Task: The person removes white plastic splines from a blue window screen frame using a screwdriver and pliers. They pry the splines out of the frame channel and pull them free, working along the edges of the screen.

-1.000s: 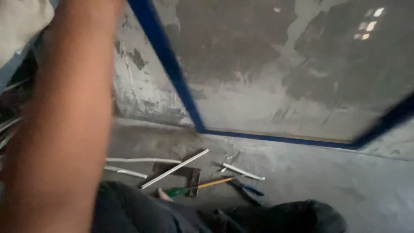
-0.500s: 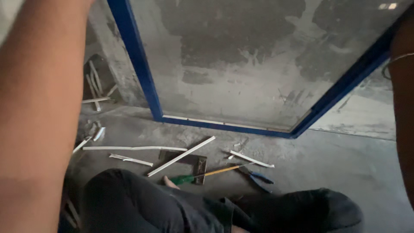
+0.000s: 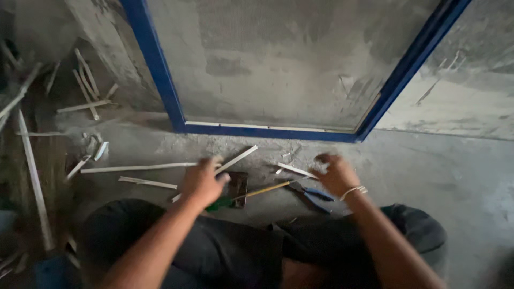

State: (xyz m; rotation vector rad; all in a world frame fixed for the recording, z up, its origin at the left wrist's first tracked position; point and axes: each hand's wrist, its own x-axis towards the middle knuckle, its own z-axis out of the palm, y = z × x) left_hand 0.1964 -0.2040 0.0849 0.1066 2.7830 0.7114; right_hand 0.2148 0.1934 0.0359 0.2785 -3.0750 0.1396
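I am crouched in front of a blue-framed glass panel leaning on a rough grey wall. My left hand hovers low over the floor, fingers loosely curled, just above a long white strip and a green-handled screwdriver. A small dark flat piece lies beside it. My right hand, with a bracelet at the wrist, reaches down near a short white strip and blue-handled pliers. Both hands are blurred; neither visibly holds anything.
More white strips lie scattered on the concrete floor to the left, with a pile of them against the wall. A long pale strip runs along the far left. My dark-trousered knees fill the bottom.
The view has tilted down from the panel to the floor. Both arms have dropped from raised positions at the frame edges, and both hands are now low over the tools.
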